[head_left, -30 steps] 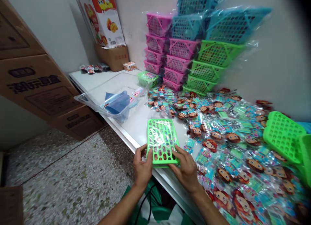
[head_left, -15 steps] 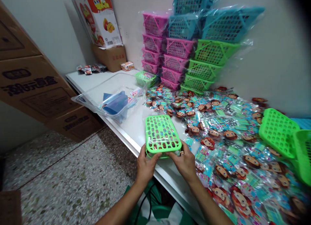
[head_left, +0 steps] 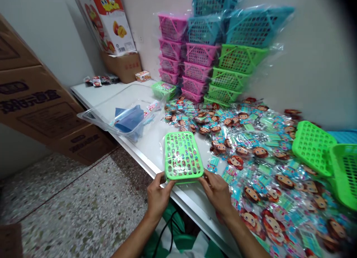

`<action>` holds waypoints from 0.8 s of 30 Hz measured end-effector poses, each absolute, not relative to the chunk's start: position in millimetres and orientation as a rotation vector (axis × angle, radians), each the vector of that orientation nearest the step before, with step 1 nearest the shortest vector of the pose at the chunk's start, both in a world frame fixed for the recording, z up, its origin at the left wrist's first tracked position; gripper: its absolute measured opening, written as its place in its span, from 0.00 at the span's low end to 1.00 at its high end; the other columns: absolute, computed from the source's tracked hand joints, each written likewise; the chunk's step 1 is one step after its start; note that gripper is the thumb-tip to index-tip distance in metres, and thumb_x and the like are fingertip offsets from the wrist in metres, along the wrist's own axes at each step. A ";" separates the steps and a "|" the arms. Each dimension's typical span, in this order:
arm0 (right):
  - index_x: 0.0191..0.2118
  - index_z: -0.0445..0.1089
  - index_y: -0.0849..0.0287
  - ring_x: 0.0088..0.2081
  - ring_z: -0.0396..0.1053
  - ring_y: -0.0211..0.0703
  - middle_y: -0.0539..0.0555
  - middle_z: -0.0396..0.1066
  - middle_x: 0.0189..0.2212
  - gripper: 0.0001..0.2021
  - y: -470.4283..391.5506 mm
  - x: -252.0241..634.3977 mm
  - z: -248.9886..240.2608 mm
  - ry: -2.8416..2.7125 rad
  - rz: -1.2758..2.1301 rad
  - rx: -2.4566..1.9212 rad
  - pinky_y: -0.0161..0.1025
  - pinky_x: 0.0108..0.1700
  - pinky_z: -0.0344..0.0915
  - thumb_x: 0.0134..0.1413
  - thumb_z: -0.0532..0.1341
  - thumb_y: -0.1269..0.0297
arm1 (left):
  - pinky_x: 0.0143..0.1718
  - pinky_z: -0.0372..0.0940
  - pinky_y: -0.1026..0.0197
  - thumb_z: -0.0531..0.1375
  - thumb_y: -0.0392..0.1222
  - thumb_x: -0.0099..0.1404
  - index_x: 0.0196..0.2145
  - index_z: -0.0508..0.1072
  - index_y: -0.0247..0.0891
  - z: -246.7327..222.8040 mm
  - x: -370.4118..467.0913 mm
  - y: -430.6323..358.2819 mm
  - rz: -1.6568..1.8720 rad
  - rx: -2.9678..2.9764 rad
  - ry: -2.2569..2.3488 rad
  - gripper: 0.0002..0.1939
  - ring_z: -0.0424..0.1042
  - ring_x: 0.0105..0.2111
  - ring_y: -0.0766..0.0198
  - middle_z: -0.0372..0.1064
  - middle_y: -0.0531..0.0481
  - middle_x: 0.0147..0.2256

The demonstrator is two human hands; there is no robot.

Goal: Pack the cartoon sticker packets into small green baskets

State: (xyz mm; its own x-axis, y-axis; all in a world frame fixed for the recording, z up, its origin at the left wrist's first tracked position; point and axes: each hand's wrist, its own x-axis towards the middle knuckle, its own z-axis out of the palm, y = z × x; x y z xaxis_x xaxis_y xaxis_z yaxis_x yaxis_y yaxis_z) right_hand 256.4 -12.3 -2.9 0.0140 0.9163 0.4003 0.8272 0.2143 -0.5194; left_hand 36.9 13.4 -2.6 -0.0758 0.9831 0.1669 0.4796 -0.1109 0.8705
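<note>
"Basket point(head_left: 184, 154) first: where do we have the green one?"

"Straight ahead of us, at the near edge of the white tabletop point(head_left: 152, 139), lattice face up under clear wrap point(head_left: 161, 148). Whether it rests or is held slightly off, we cannot tell."

"And our hold?"

"By the near corners. Our left grip point(head_left: 157, 195) is closed, thumb and fingers, on one; our right grip point(head_left: 219, 195) is closed on the other."

"What crowds us?"

"On the right, a wide spread of printed packets point(head_left: 260, 152) comes up near the basket and runs beside our right forearm point(head_left: 241, 230). Farther right, a green lattice piece point(head_left: 314, 146) lies among them, next to a deep green container point(head_left: 344, 176) cut off by the view."

"Ahead, to the left?"

"We have a clear tub point(head_left: 134, 134) there, well apart from the basket, and a blue sheet point(head_left: 131, 118) showing through it."

"Behind all that?"

"Wrapped stacks against the wall point(head_left: 306, 68): pink baskets point(head_left: 173, 27), green baskets point(head_left: 242, 60), blue baskets point(head_left: 256, 26). Left of those we see a red-and-white carton point(head_left: 121, 31) on a brown box point(head_left: 122, 67), with brown cartons point(head_left: 41, 109) piled off the tabletop's left side."
</note>
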 end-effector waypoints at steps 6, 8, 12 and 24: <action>0.35 0.69 0.58 0.32 0.68 0.41 0.52 0.72 0.29 0.08 -4.2 256.2 1.4 -1.726 0.124 -1.561 0.37 0.37 0.61 0.61 0.55 0.63 | 0.24 0.60 0.67 0.57 0.45 0.62 0.29 0.71 0.37 1.1 31.2 21.0 1.137 2.024 1.674 0.09 0.69 0.20 0.67 0.70 0.54 0.22; 0.33 0.68 0.58 0.31 0.67 0.40 0.51 0.70 0.27 0.08 -0.9 257.6 4.9 -1.726 0.117 -1.575 0.37 0.36 0.60 0.61 0.54 0.63 | 0.24 0.58 0.67 0.56 0.44 0.62 0.28 0.71 0.37 0.0 30.2 22.9 1.131 2.069 1.675 0.09 0.67 0.19 0.67 0.68 0.54 0.19; 0.31 0.67 0.58 0.29 0.66 0.42 0.52 0.68 0.25 0.09 -8.6 263.1 1.1 -1.834 0.011 -1.713 0.38 0.34 0.59 0.61 0.53 0.63 | 0.26 0.59 0.66 0.55 0.41 0.63 0.32 0.72 0.38 -7.8 24.8 17.8 1.088 2.209 1.601 0.07 0.70 0.23 0.65 0.70 0.52 0.22; 0.61 0.51 0.57 0.59 0.51 0.55 0.63 0.51 0.60 0.30 2.8 246.8 9.5 -1.943 -0.078 -1.560 0.54 0.56 0.54 0.54 0.60 0.60 | 0.52 0.60 0.45 0.53 0.29 0.60 0.56 0.60 0.41 -1.6 30.1 17.0 1.300 2.427 1.522 0.26 0.61 0.55 0.52 0.63 0.39 0.52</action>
State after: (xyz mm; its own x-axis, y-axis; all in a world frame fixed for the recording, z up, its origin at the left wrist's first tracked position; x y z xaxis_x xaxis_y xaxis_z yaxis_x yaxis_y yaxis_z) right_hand 246.8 2.8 9.5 -0.0931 0.8576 0.5059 0.8952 0.2945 -0.3345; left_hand 30.1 17.0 -1.6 0.1905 0.7446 0.6397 0.7484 -0.5319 0.3962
